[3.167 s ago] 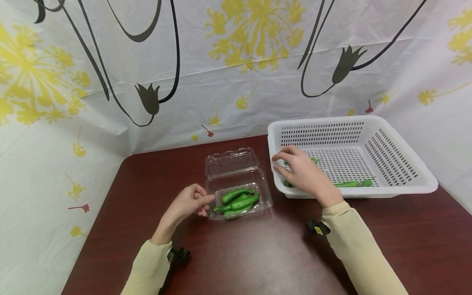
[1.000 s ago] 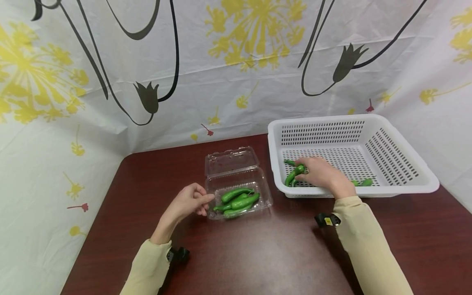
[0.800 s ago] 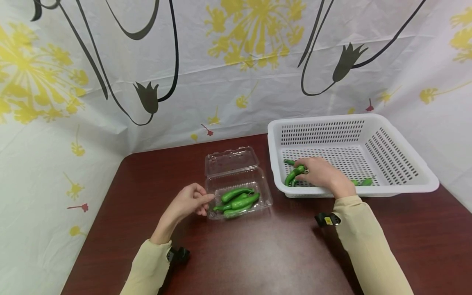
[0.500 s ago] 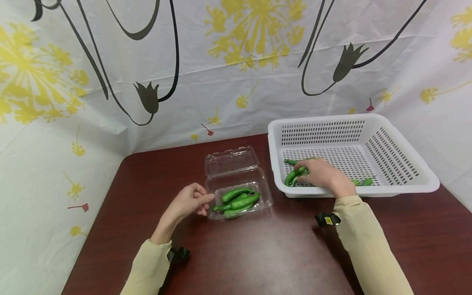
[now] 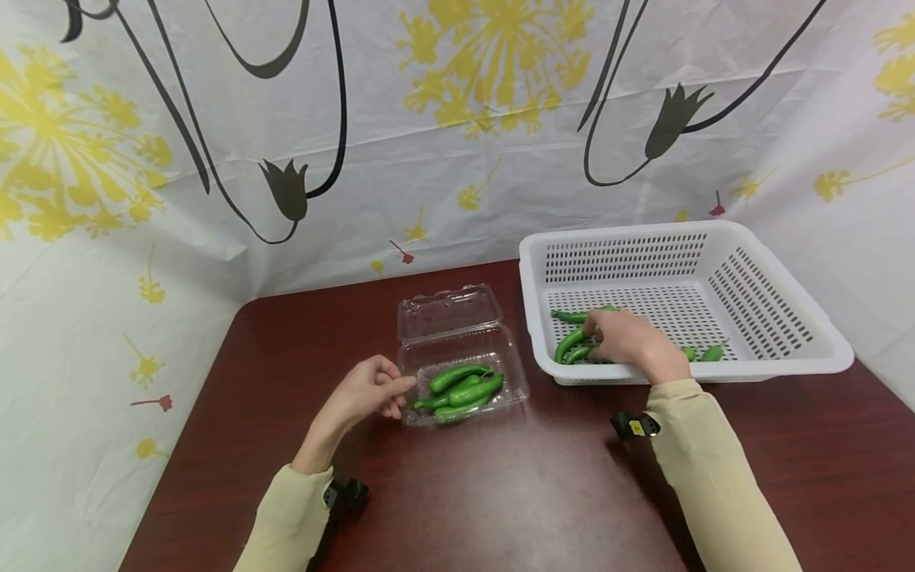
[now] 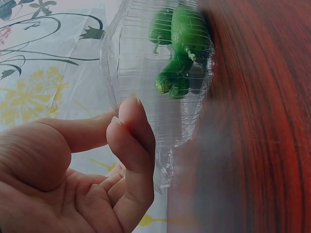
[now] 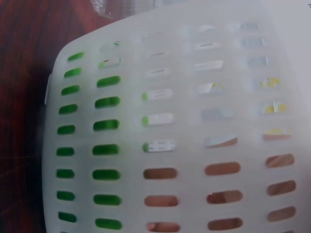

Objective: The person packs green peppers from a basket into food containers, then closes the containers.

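In the head view, my left hand is at the left side of a clear plastic clamshell container. The left wrist view shows its thumb and fingers pinching the container's rim. Several green chili peppers lie in the container's base, and its lid is folded back. My right hand reaches down inside a white plastic basket, fingers curled at the right end of a green chili pepper. Through the basket's slots, the right wrist view shows the hand and green peppers in pieces.
Another pepper lies behind the right hand's fingers, and more peppers sit near the basket's front wall. Basket and container stand on a dark red wooden table. A white patterned sheet rises behind the table.
The right hand dropped deeper into the basket onto the peppers, then shifted slightly right, baring more of the peppers at its left. The left hand and container stayed put.
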Action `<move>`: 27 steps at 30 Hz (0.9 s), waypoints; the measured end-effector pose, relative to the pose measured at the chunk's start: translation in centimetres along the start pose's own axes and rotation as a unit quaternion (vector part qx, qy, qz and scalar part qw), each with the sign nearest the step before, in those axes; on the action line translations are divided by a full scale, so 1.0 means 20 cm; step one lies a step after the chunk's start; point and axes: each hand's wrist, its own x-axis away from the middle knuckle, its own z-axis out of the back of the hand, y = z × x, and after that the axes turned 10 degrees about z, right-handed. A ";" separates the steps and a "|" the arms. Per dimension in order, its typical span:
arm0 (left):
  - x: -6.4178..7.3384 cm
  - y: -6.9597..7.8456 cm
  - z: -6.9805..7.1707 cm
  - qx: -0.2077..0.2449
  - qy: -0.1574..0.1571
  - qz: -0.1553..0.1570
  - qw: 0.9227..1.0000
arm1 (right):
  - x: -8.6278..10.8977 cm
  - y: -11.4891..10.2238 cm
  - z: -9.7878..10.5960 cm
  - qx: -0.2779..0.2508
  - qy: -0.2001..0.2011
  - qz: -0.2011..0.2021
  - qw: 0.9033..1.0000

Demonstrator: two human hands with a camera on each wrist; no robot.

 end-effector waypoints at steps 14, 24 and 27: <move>0.00 0.00 0.00 0.000 0.001 0.000 1.000 | 0.00 0.01 0.01 0.039 -0.022 0.002 0.999; 0.00 -0.01 0.00 0.000 0.002 0.000 1.000 | 0.00 0.01 0.00 0.016 0.009 0.018 1.000; 0.00 0.00 0.00 0.000 0.001 0.000 1.000 | 0.01 0.01 0.01 0.009 0.015 0.022 1.000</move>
